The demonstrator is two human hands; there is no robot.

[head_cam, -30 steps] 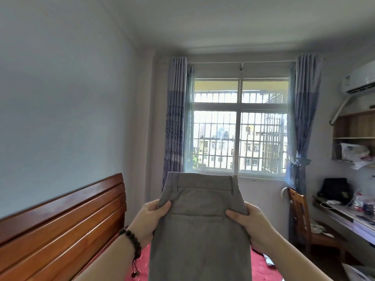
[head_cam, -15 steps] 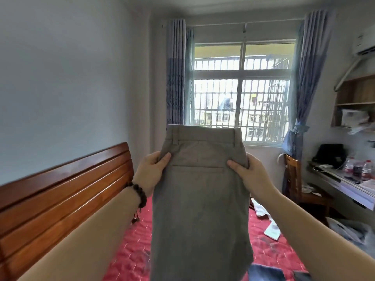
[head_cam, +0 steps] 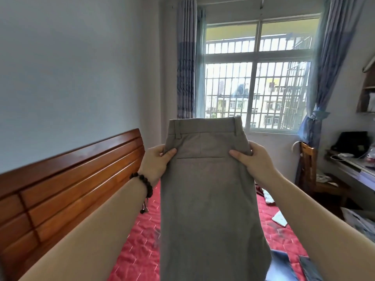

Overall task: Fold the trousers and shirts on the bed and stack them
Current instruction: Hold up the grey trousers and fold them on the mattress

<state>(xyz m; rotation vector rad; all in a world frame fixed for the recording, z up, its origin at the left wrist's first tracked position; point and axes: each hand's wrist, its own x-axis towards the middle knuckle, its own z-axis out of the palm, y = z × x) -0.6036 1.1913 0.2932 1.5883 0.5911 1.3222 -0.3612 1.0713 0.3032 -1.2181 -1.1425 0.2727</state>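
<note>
You are holding a pair of grey trousers (head_cam: pixel 211 199) up in front of you, waistband at the top, with the back welt pocket facing you. The 2 legs lie together, so the trousers hang as 1 narrow panel, and their lower end runs out of the bottom of the view.

Your left hand (head_cam: pixel 156 161) pinches the left edge just below the waistband, thumb on the near face and fingers curled behind the cloth. Your right hand (head_cam: pixel 255 161) grips the right edge at the same height in the same way, thumb in front. A dark beaded bracelet (head_cam: pixel 145 184) sits on your left wrist.

Below the trousers lies the bed (head_cam: pixel 140 250) with its red quilted cover. Its wooden headboard (head_cam: pixel 71 179) runs along the wall on your left. Dark blue clothing (head_cam: pixel 284 266) lies on the cover at the lower right, and pale items (head_cam: pixel 281 219), too small to name, lie farther up on that side.

Behind the trousers are a barred window (head_cam: pixel 257 78) and blue curtains (head_cam: pixel 185 61). At the right stand a wooden chair (head_cam: pixel 310 169) and a cluttered worktop (head_cam: pixel 353 169).
</note>
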